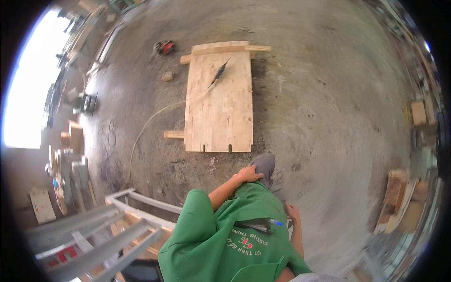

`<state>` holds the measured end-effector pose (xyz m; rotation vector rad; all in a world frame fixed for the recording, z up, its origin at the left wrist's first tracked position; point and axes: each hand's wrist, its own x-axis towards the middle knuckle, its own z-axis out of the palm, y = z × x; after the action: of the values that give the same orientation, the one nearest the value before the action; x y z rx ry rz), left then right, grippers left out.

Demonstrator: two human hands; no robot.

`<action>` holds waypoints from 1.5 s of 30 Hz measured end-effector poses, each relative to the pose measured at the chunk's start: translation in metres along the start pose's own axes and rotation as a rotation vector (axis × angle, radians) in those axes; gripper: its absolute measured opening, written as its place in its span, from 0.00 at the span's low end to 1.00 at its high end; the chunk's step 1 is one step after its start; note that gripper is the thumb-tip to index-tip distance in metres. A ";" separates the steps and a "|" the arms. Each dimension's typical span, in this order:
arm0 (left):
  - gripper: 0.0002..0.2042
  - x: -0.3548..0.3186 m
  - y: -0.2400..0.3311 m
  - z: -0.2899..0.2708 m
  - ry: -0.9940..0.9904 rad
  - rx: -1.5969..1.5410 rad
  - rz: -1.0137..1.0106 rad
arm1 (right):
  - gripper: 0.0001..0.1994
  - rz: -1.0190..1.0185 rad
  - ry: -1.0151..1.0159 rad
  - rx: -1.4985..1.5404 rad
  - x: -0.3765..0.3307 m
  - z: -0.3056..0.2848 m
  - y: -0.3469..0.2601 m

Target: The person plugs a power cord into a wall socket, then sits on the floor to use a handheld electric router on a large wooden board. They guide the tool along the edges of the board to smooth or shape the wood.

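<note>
- On the concrete floor (329, 108) ahead of me lay a wooden panel (219, 101), boards joined side by side, resting flat on two cross battens: one at the far end (225, 49), one poking out near the close end on the left (174, 134).
- Panel looked assembled already, seams tight, two small notches on the near edge. I judged the joining part done; whatever surface work was left, I saw no sign of it in progress.
- A dark hand tool (220, 73) lay on the panel's far half, its pale cord (150, 122) running off the left edge and curving back across the floor toward me. Nobody was touching it.
- My left hand (249, 174) rested on my raised knee in grey trousers (266, 167), fingers curled loosely over it, gripping nothing else.
- My right hand (292, 211) hung low by my hip, fingers loosely bent, empty as far as I could tell; it was a bit blurred.
- Both hands were well apart from the panel, so I'd call it a pause, not active work.
- A blue pen (275, 223) and a dark flat item sat in my green shirt (225, 239) pocket.
- Lower left: grey metal frame (108, 225) with bars, close beside me.
- Red power tool (165, 47) and a small wood block (167, 75) sat on the floor beyond the panel's left.
- Room: workshop, stained dusty concrete, bright opening (28, 84) at left, stacked wood pieces (399, 202) at right, clutter along the left wall.
</note>
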<state>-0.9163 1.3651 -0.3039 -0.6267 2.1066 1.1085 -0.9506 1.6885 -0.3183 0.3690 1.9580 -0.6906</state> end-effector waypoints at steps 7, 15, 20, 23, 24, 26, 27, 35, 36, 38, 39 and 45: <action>0.37 0.066 0.041 -0.053 0.303 -0.188 -0.257 | 0.27 -0.243 -0.384 -0.437 0.127 -0.070 -0.129; 0.37 0.153 0.045 -0.186 0.417 -0.418 -0.425 | 0.20 -0.714 0.013 -0.663 0.197 -0.113 -0.406; 0.41 0.162 0.025 -0.237 0.203 -0.600 -0.535 | 0.16 -0.744 -0.311 -0.743 0.122 -0.097 -0.621; 0.43 0.196 0.021 -0.293 0.224 -0.698 -0.544 | 0.15 -0.906 -0.342 -1.010 0.102 -0.078 -0.716; 0.44 0.213 0.023 -0.317 0.201 -0.731 -0.546 | 0.15 -0.900 -0.349 -1.048 0.108 -0.076 -0.747; 0.44 0.234 0.012 -0.350 0.168 -0.820 -0.624 | 0.15 -0.874 -0.441 -1.123 0.114 -0.062 -0.804; 0.44 0.242 0.005 -0.365 0.146 -0.873 -0.676 | 0.16 -0.809 -0.502 -1.145 0.114 -0.049 -0.838; 0.27 0.321 0.017 -0.513 0.455 -0.981 -0.898 | 0.17 -0.787 -0.876 -1.436 0.193 0.043 -1.090; 0.23 0.328 0.018 -0.545 0.522 -1.043 -0.934 | 0.17 -0.782 -0.901 -1.486 0.198 0.054 -1.122; 0.14 0.324 0.044 -0.580 0.614 -1.113 -0.942 | 0.18 -0.693 -0.964 -1.560 0.203 0.055 -1.154; 0.13 0.319 0.052 -0.601 0.661 -1.170 -0.928 | 0.18 -0.660 -0.999 -1.598 0.203 0.058 -1.171; 0.14 0.297 0.061 -0.723 0.684 -1.259 -0.710 | 0.17 -0.499 -1.123 -1.872 0.183 0.106 -1.265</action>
<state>-1.3959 0.7556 -0.1909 -2.3566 1.1052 1.8136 -1.6272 0.6161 -0.1259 -1.3605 0.8540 0.7207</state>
